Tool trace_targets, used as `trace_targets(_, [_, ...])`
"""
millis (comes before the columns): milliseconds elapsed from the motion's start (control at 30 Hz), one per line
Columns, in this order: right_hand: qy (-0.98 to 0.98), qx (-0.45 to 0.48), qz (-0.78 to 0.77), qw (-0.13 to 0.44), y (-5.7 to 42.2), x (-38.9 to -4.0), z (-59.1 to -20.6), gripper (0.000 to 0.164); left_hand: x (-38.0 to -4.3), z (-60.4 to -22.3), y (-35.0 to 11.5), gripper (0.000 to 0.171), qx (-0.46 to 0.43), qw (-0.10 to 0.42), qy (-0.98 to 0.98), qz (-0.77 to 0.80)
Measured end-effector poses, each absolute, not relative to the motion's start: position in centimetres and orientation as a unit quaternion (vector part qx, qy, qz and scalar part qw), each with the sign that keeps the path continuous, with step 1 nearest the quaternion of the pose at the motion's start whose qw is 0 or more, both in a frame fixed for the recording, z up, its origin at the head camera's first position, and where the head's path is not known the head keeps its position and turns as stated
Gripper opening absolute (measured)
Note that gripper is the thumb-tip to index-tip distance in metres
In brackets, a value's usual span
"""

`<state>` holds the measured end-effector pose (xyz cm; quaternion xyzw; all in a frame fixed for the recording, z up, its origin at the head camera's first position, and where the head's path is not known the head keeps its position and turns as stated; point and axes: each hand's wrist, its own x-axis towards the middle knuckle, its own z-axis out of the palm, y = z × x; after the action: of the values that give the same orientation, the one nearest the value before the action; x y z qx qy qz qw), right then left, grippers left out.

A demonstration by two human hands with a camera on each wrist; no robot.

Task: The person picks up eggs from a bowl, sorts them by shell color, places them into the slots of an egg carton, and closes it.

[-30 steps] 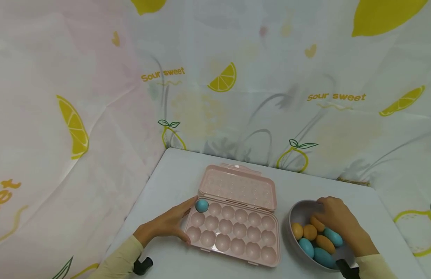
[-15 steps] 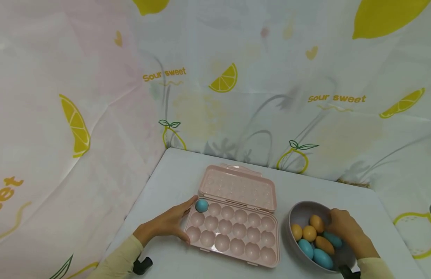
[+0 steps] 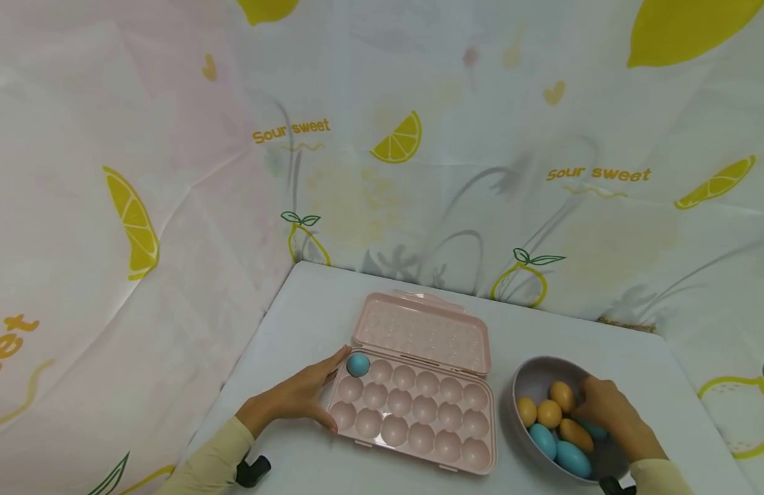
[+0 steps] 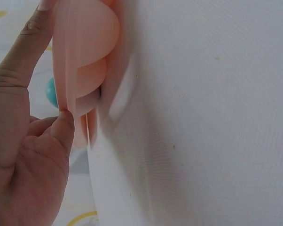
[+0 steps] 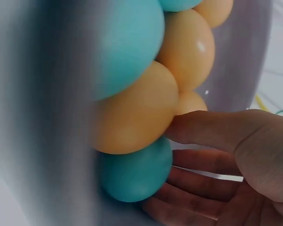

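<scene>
Your left hand point(image 3: 298, 395) spans the near end of the pink egg carton point(image 3: 424, 408), thumb and a finger holding its edge, with one light-blue egg point(image 3: 358, 365) seated in the corner cup beside the fingertips and the folded-back lid point(image 3: 421, 333) beyond. Your right hand point(image 3: 610, 409) is down in the gray bowl point(image 3: 536, 375), thumb and fingers set about a teal egg point(image 5: 137, 174), though I cannot tell whether they grip it. Left of that hand lie four orange eggs point(image 3: 549, 414), with two more blue eggs point(image 3: 572, 459) closer to you.
</scene>
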<state>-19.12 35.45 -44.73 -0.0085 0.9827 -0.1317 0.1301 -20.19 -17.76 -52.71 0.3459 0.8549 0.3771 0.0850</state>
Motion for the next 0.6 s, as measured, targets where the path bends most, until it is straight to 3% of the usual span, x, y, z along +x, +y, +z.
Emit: trace_targets(600, [0.985,-0.043,-0.116,0.121,35.19,-18.63,-45.06,0.023,-20.03,-52.36,-17.61,0.129,0.341,0.091,0.856,0.378])
